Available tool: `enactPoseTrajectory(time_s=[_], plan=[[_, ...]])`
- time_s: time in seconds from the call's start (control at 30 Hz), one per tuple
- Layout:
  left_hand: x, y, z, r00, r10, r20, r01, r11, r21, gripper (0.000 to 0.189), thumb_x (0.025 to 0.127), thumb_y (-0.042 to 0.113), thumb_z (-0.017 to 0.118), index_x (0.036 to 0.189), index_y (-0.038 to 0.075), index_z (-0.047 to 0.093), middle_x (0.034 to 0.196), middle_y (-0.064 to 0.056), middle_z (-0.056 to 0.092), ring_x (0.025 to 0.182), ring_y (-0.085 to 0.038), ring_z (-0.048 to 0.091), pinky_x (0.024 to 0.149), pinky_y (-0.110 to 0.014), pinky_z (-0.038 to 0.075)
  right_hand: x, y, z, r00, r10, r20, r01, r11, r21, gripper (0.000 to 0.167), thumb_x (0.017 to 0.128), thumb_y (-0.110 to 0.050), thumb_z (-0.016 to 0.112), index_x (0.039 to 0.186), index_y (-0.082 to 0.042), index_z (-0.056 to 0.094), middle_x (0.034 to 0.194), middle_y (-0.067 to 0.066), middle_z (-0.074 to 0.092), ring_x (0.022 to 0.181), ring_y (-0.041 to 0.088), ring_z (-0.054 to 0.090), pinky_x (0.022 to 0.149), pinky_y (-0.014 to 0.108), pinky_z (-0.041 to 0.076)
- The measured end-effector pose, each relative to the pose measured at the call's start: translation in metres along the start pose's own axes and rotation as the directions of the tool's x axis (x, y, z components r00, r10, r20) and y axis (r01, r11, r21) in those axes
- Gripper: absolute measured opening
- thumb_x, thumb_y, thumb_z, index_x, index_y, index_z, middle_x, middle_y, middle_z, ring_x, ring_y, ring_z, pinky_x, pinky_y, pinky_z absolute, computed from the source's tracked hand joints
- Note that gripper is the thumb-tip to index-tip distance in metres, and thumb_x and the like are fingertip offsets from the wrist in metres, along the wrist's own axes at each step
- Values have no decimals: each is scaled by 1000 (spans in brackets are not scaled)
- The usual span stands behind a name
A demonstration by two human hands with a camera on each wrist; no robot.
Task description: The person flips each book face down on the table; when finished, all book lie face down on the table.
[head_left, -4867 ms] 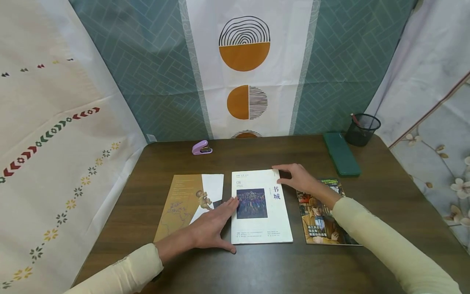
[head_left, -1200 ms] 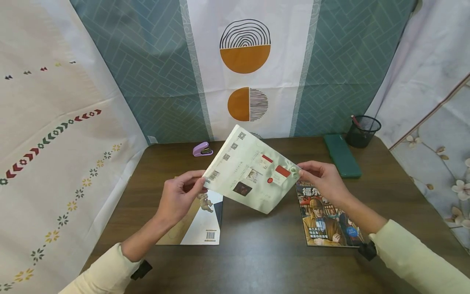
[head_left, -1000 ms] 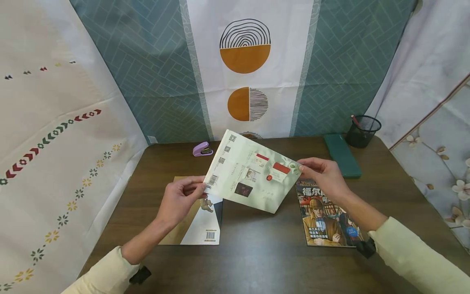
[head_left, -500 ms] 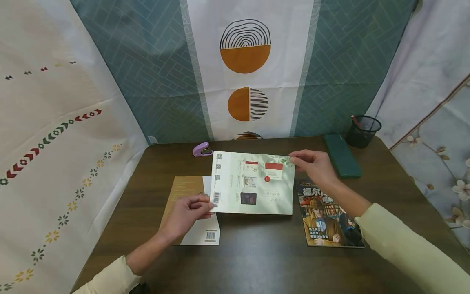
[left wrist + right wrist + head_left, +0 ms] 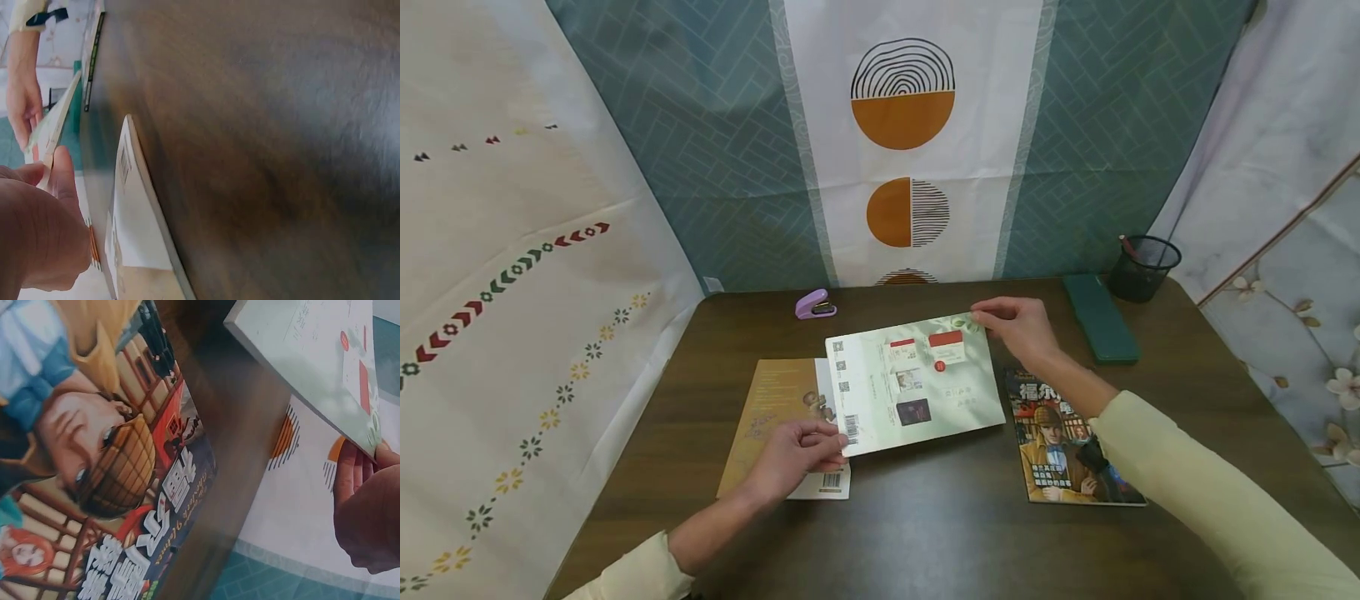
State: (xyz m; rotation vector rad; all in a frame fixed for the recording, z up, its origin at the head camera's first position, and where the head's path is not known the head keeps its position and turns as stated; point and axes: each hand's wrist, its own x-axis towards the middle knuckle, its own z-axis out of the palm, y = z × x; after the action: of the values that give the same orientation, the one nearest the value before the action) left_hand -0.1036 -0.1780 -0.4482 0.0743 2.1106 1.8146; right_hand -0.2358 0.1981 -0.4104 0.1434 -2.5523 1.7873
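A thin white magazine (image 5: 872, 367) is held above the table with its pale green back cover showing, turned sideways and slanting up to the right. My left hand (image 5: 793, 458) pinches its lower left corner between thumb and fingers. At the upper right corner, my right hand (image 5: 1018, 329) pinches the edge; the right wrist view shows the magazine (image 5: 306, 350) stretching away from that hand (image 5: 369, 506). A tan and white book (image 5: 767, 408) lies partly under the left hand and magazine. Below the right forearm lies a book with an illustrated detective cover (image 5: 1060, 467), partly hidden.
Along the back of the brown table (image 5: 925, 533) sit a purple stapler (image 5: 815, 305), a dark green case (image 5: 1101, 321) and a black mesh pen cup (image 5: 1142, 271) holding a red pencil. Patterned cloths (image 5: 715, 167) hang around the table.
The magazine lay front cover up on the table; now it is lifted, turned over and sideways. Over the last half second its left end dropped and it turned counterclockwise, both hands still holding it.
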Motion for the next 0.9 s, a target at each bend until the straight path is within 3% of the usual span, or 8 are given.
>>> enactPoseTrajectory(time_s=[0.13,0.53,0.9], plan=[[-3,-3,5,1000,-17,20,17,1000,-25,31,101,10,74,117,-15,68,99,-23,78,87,-27,79,79,-36,64,9,1,9,1000,4,-8,-4,1000,0,30,104,-19,72,127,0,76,126,20,71,110,30,67,100,55,56],[-7,-11,20,993,-107,53,111,992,-64,25,100,12,75,111,-10,71,95,-18,79,82,-19,78,78,-36,64,26,10,29,1000,14,4,-14,1000,22,28,102,-13,74,124,4,76,125,24,72,111,35,68,97,58,55],[-7,-13,31,988,-122,91,131,985,-109,21,100,7,73,108,-12,69,95,-21,78,79,-15,76,77,-32,64,38,21,42,999,34,14,-34,999,-40,26,100,-15,77,120,1,79,119,19,76,108,32,70,90,48,60]])
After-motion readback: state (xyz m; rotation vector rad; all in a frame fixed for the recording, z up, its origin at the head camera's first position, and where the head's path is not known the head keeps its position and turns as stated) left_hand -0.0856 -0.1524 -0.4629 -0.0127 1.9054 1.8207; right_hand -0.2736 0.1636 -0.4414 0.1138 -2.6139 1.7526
